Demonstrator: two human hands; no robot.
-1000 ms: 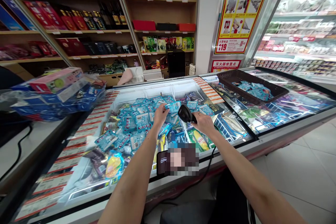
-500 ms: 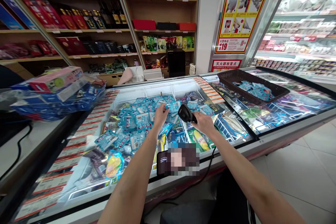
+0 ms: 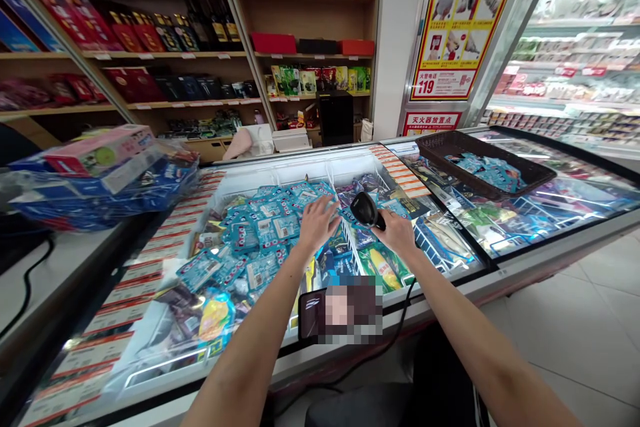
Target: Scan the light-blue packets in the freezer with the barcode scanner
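In the head view my left hand [image 3: 318, 224] hovers palm down over the pile of small blue packets [image 3: 277, 229], its fingers stretched out and apart. No packet shows in it, though what lies under the palm is hidden. My right hand [image 3: 399, 233] is closed around the handle of a black barcode scanner [image 3: 367, 209], whose head points left toward my left hand. The packets lie on the glass top of a chest freezer [image 3: 273, 167]. Below my hands, a phone [image 3: 313, 315] rests at the freezer's front edge, its screen mostly blurred out.
A brown plastic basket [image 3: 537, 177] holding more blue packets stands on the freezer at right. Plastic-wrapped boxes [image 3: 107, 170] are stacked at left. The scanner's black cable [image 3: 400, 323] hangs over the front edge. Shelves of boxed goods [image 3: 310, 20] line the back.
My left hand has let go of the blue packet it pinched, and its fingers have spread. The scanner in my right hand has shifted slightly right, away from the packets.
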